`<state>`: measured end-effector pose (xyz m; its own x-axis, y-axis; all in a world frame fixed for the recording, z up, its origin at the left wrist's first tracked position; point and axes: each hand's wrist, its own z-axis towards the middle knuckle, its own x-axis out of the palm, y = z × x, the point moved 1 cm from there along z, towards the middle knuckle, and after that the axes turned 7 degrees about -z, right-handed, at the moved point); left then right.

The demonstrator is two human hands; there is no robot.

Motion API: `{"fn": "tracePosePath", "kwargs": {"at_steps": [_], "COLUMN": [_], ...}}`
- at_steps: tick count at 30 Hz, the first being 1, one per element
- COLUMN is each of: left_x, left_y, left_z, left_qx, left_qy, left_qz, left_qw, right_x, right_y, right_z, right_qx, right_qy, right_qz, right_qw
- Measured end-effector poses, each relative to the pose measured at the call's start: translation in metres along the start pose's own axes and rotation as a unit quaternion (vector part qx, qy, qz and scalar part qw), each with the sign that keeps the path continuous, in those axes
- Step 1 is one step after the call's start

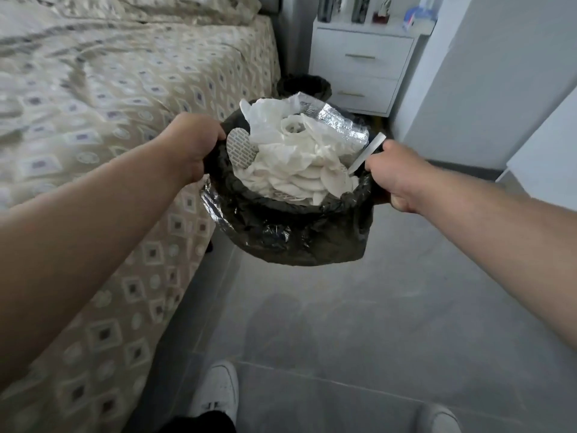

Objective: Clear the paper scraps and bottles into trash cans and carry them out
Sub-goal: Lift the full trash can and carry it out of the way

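Note:
A trash can [290, 232] lined with a black plastic bag hangs in the air in front of me, above the floor. It is heaped with crumpled white paper scraps [296, 157], and a silver foil sheet [337, 120] lies at its back. My left hand [192, 148] grips the can's left rim. My right hand [396, 176] grips the right rim, beside a white flat strip [368, 151] that sticks out of the can. A second trash can [304, 84] with a black liner stands on the floor behind, by the bed's corner.
A bed [93, 120] with a beige patterned cover runs along the left. A white nightstand [362, 64] with two drawers stands at the back, a white wall or cabinet [487, 89] at the right. Grey tiled floor [343, 323] lies below, with my white shoe [218, 389].

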<state>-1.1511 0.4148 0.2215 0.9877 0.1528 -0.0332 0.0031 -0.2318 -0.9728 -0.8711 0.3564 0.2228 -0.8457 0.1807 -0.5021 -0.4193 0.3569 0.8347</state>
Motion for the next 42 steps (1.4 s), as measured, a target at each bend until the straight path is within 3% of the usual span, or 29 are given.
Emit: {"fn": "tracePosePath", "kwargs": {"at_steps": [5, 11, 15, 19, 25, 30, 42], "left_x": [0.006, 0.03, 0.063, 0.102, 0.142, 0.161, 0.174], "left_y": [-0.028, 0.005, 0.045, 0.071, 0.059, -0.029, -0.392], "left_z": [-0.022, -0.046, -0.027, 0.012, 0.053, 0.046, -0.076], "left_qx": [-0.004, -0.056, -0.083, -0.101, -0.134, -0.156, -0.157], "left_qy": [0.016, 0.049, 0.067, 0.091, 0.096, 0.098, 0.196], "left_qz": [0.0, -0.036, -0.042, -0.038, -0.036, -0.045, 0.031], "left_qw": [1.0, 0.997, 0.993, 0.99, 0.986, 0.982, 0.967], "right_x": [-0.03, -0.045, -0.046, -0.047, -0.068, -0.122, -0.34], "right_y": [0.023, -0.013, -0.056, -0.092, -0.095, -0.032, 0.251], "right_z": [-0.036, -0.054, -0.016, 0.042, 0.096, 0.09, -0.028], "right_qx": [0.003, 0.02, 0.048, 0.117, 0.158, 0.179, 0.184], "right_qy": [0.002, 0.025, 0.028, 0.012, 0.006, 0.008, -0.046], "right_qz": [0.007, -0.013, -0.02, 0.049, 0.067, 0.07, 0.027], "right_qw": [1.0, 0.999, 0.998, 0.992, 0.985, 0.981, 0.981]}}
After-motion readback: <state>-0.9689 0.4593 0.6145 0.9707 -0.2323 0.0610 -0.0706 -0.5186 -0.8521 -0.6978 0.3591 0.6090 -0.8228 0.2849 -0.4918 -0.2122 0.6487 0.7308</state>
